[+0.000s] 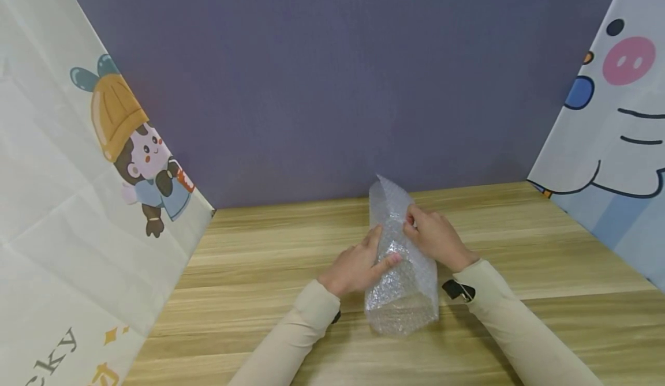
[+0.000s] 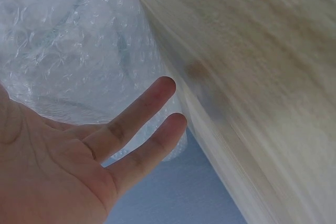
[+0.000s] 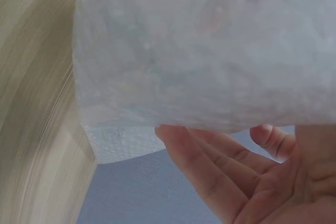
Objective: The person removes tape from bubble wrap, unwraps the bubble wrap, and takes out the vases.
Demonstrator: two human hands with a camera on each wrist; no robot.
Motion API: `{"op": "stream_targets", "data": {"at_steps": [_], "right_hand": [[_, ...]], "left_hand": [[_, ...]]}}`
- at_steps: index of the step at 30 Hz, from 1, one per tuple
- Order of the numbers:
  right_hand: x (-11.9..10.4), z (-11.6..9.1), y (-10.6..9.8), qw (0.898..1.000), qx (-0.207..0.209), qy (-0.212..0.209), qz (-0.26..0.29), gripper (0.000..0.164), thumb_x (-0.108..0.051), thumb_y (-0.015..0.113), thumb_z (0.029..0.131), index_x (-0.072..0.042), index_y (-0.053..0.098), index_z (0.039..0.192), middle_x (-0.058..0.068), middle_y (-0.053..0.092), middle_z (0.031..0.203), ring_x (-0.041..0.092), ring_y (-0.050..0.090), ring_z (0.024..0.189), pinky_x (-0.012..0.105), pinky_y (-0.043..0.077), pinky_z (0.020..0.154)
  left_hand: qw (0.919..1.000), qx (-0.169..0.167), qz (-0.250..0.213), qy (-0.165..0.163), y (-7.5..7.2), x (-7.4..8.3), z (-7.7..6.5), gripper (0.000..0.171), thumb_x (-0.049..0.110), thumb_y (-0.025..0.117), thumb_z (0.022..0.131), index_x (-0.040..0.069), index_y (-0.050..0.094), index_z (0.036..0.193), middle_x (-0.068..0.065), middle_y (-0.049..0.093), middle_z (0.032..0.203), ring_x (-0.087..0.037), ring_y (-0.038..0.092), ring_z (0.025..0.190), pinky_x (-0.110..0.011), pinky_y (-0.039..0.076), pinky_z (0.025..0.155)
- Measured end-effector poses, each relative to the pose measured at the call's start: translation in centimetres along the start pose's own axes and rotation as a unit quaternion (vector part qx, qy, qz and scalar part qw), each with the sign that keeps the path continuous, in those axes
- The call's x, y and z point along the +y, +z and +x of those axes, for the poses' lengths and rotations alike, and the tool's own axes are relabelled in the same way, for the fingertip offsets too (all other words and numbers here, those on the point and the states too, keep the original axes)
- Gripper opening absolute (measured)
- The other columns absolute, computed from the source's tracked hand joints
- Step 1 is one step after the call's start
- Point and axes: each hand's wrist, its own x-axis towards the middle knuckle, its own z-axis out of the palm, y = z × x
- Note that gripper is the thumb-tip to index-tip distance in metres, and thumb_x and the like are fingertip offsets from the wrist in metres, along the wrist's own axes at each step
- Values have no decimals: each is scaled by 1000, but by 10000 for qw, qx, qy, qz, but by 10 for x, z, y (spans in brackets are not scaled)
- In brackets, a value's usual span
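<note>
A sheet of clear bubble wrap [image 1: 397, 285], curled into a loose tube, lies lengthwise on the wooden table. Its far end rises to a pointed corner near the back wall. My left hand [image 1: 358, 262] rests along its left side, the thumb lying across the top. Two straight fingers [image 2: 139, 111] show in the left wrist view, while the others are partly hidden by the wrap. On the far right side, my right hand [image 1: 436, 233] pinches the wrap's edge between thumb and forefinger. In the right wrist view, fingertips [image 3: 170, 132] meet the lower edge of the wrap.
The wooden table [image 1: 260, 247] ends at a dark purple-grey back wall [image 1: 312, 86]. Pale side sheets with cartoon prints flank it, one at the left [image 1: 52, 172] and one at the right [image 1: 623, 161]. A black strap [image 1: 458, 289] shows at the right cuff.
</note>
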Motion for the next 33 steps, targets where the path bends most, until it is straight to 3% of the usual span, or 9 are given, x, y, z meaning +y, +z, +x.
{"op": "stream_targets", "data": {"at_steps": [33], "right_hand": [[1, 0, 0, 10000, -26, -47, -63, 7, -9, 50, 101, -6, 50, 94, 3, 51, 63, 15, 48, 51, 27, 40, 45]], "left_hand": [[9999, 68, -58, -96, 4, 0, 3, 101, 80, 20, 96, 9, 2, 165, -17, 21, 170, -36, 49, 142, -43, 40, 121]]}}
